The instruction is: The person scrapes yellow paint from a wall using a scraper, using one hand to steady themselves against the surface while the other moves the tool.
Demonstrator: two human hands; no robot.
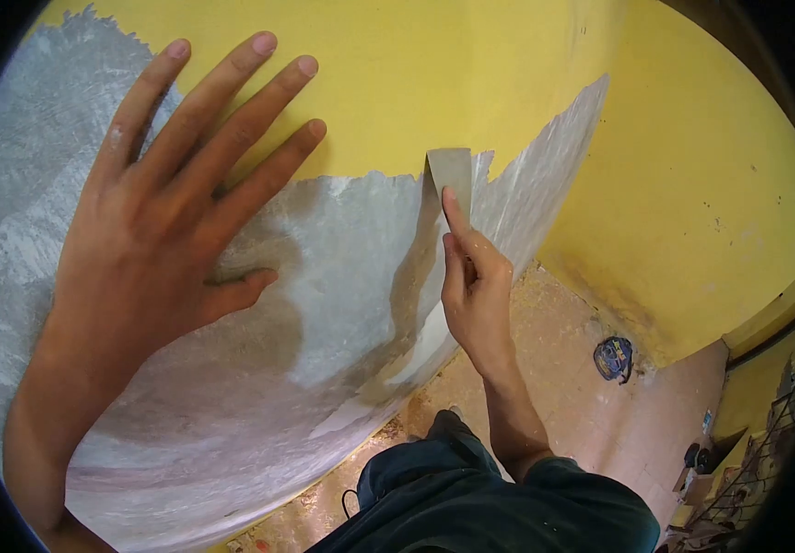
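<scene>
My left hand (163, 212) is spread in front of the wall at the left, fingers apart and holding nothing; whether its palm touches the wall cannot be made out. Closed round a flat scraper (453, 166) is my right hand (479, 286), its index finger stretched along the blade. The blade's wide end lies at the ragged border between yellow paint (370, 92) and the grey scraped surface (351, 267). The scraper's handle is hidden in my fingers.
A second yellow wall (692, 184) meets this one at the right. On the dusty floor (554, 350) sits a dark blue bag-like item (613, 358). Boxes and a metal rack (766, 452) stand at the lower right.
</scene>
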